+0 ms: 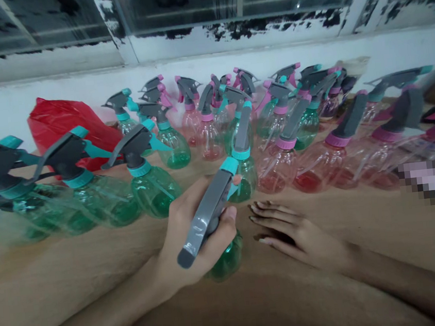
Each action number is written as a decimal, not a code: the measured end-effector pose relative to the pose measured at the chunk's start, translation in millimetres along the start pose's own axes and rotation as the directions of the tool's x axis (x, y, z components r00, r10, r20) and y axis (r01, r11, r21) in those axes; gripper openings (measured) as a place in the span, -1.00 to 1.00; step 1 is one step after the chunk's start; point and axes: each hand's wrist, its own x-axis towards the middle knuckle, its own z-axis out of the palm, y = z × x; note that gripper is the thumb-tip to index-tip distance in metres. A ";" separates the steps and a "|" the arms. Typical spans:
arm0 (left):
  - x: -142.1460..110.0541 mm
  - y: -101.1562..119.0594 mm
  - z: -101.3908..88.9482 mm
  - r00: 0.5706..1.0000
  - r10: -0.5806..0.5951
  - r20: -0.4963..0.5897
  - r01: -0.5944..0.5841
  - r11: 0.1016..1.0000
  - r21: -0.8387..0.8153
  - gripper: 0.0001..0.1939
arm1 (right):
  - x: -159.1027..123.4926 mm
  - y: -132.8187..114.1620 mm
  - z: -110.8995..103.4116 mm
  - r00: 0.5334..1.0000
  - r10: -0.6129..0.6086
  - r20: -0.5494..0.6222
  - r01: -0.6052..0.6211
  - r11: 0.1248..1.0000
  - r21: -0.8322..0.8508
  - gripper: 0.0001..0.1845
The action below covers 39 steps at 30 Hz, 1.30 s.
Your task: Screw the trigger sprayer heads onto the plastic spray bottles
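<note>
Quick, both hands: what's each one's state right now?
Left hand: closed, holding a green spray bottle.
Right hand: open, palm down, holding nothing visible.

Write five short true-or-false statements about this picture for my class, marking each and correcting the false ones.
1. The left hand holds a spray bottle. True.
2. The right hand also holds a bottle. False: it holds nothing.
3. A red plastic bag lies behind green bottles on the left. True.
4. Every bottle has a turquoise collar. False: some have pink collars.
5. Reddish bottles stand on the right. True.
</note>
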 end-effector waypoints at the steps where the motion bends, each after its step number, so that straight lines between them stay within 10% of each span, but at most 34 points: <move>1: 0.0 0.3 -0.1 1.000 0.000 -0.001 0.000 1.000 -0.005 -0.70 | 0.1 -0.2 -0.2 1.000 0.000 -0.003 0.000 1.000 0.003 -0.58; 39: 9.1 6.1 -8.6 0.994 0.106 0.037 -0.107 0.993 0.044 -0.95 | 0.3 -0.4 -0.5 1.000 -0.004 -0.016 0.005 1.000 0.024 -0.59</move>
